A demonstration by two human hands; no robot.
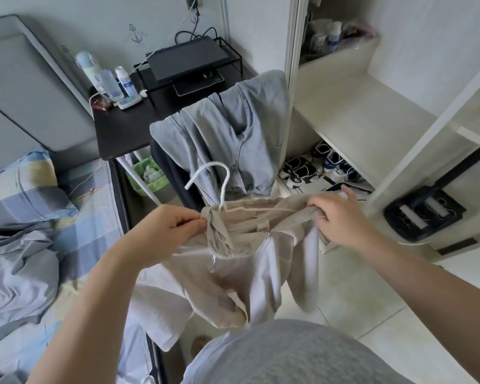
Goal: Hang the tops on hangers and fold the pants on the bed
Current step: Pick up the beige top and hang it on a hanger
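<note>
A beige zip-up top (pixel 241 267) hangs in the air in front of me, its zipper partly open. A white hanger (pixel 219 178) sticks its hook up out of the neck of the beige top. My left hand (pixel 169 231) pinches the left shoulder of the beige top near the hanger's base. My right hand (pixel 341 214) grips the right shoulder edge by the zipper. Light blue jeans (pixel 233 134) lie draped over a chair back behind the top. A grey garment (pixel 14 275) lies crumpled on the bed at the left.
The bed (pixel 81 245) with a checked sheet runs along the left. A black desk (pixel 122 128) holds bottles and a wire rack with a laptop. An open white wardrobe (pixel 372 120) with shoes (pixel 313 167) on its floor stands at the right. Tiled floor lies below.
</note>
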